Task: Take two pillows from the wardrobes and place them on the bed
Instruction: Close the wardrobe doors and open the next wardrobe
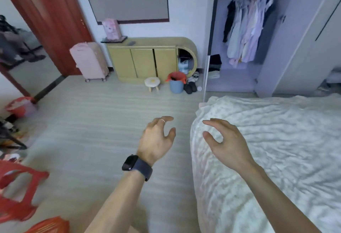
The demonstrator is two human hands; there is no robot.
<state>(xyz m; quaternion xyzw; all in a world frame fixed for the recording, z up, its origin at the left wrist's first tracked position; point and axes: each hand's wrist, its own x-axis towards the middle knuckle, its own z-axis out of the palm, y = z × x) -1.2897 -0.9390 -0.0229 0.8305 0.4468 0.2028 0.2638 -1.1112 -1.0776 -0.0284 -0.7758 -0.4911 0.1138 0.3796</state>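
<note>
The bed (276, 149), covered by a rumpled white patterned quilt, fills the lower right. Beyond its far end stands an open wardrobe (245, 73) with pale clothes hanging on a rail and folded items on its floor. No pillow shows in it or on the bed. My left hand (156, 140), with a dark watch on the wrist and a ring on one finger, hovers over the floor beside the bed, fingers loosely curled and holding nothing. My right hand (225, 142) hovers over the bed's near corner, fingers relaxed and empty.
A beige low cabinet (144, 62) stands against the far wall, with a pink suitcase (90, 61), a small white stool (152, 83) and a blue bin (176, 85) near it. Red plastic stools (16, 190) sit at the lower left. An open red door (46, 16) is at left.
</note>
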